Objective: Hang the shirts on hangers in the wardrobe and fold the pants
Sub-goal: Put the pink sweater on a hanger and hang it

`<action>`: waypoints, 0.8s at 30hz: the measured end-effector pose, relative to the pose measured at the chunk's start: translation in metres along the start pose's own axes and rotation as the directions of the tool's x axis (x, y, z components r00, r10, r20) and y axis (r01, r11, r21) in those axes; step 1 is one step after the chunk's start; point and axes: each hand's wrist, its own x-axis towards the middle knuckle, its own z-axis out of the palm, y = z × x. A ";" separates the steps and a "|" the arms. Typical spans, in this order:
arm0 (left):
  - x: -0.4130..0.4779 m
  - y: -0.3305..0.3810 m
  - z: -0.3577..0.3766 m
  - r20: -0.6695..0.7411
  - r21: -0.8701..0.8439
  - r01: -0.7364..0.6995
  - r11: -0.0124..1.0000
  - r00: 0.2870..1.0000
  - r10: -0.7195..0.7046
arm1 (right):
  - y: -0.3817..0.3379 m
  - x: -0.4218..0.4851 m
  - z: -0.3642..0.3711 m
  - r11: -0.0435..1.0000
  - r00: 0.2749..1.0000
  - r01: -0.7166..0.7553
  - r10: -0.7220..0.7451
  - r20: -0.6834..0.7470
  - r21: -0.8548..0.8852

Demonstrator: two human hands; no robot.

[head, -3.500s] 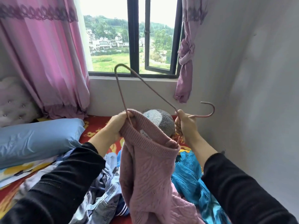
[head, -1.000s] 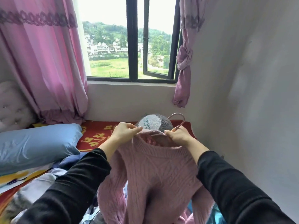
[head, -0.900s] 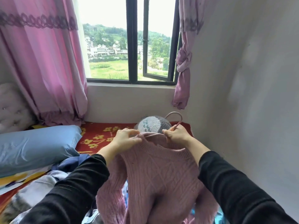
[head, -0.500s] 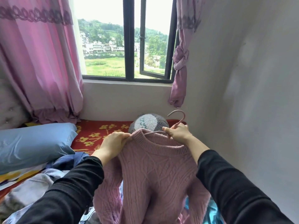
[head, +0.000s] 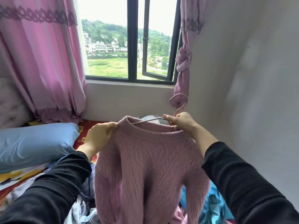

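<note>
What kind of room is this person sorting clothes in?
Most likely a bedroom. A blue pillow lies on a red flowered bedsheet near a tufted headboard. Pink curtains frame the window, and loose clothes are piled under the pink sweater held on a hanger.

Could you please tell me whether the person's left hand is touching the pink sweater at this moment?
Touching. The head view shows the left hand gripping the pink sweater just beside its collar, fingers curled into the knit with no gap.
</note>
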 end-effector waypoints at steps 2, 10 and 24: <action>0.004 -0.005 -0.015 -0.080 -0.049 0.034 0.998 0.996 -0.038 | -0.020 0.002 -0.003 0.998 0.998 0.065 -0.065 0.023 -0.017; -0.039 -0.028 -0.064 -0.138 -0.058 0.111 0.992 0.983 -0.118 | -0.074 -0.004 0.043 0.967 0.967 0.210 -0.184 0.173 -0.142; -0.177 -0.001 -0.224 -0.558 0.128 0.267 0.955 0.815 -0.153 | -0.213 -0.106 0.112 0.779 0.723 0.621 -0.613 0.318 0.091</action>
